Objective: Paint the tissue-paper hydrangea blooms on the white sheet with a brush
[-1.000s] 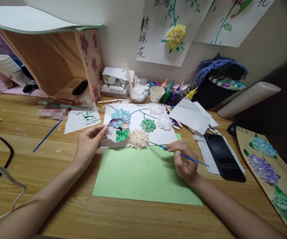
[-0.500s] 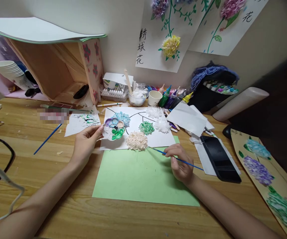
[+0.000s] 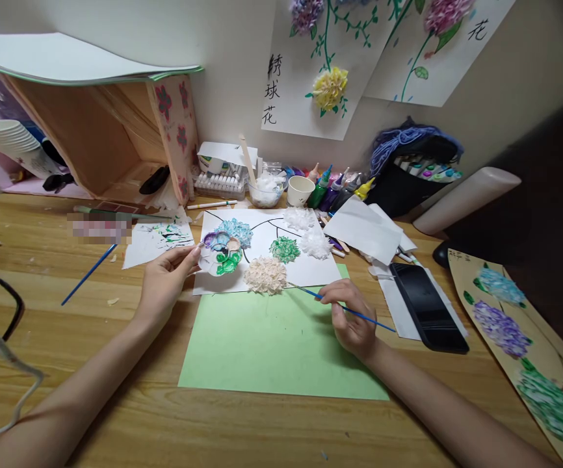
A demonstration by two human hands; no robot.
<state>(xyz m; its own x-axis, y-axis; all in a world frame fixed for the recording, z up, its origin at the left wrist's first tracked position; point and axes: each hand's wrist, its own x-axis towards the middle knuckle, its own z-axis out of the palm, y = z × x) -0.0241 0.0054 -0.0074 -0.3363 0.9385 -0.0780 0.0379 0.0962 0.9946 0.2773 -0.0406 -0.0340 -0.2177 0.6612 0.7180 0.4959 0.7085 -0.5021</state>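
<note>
My left hand [image 3: 168,278] pinches the edge of a small flower-shaped paint palette [image 3: 219,253] with purple, blue, peach and green paint in its wells. It is held over the left part of a white sheet of paper [image 3: 262,224]. My right hand [image 3: 352,318] grips a thin blue paintbrush [image 3: 359,314], its tip at the right edge of a peach textured flower [image 3: 265,275]. On the sheet there are also a blue flower [image 3: 235,231], a green flower [image 3: 284,249] and white fluffy clumps [image 3: 315,244], with dark stem lines between them. Beneath lies a green sheet [image 3: 281,351].
A second blue brush [image 3: 88,275] and a paint-smeared paper [image 3: 158,244] lie to the left. Behind stand a bowl of white fluff [image 3: 265,192], a paper cup [image 3: 300,190] and paint bottles [image 3: 320,190]. A phone [image 3: 428,309] rests at right, near a painted flower panel [image 3: 510,331].
The whole view has shifted slightly, so things appear a little further left. Both hands keep their holds, and the brush tip stays by the peach flower.
</note>
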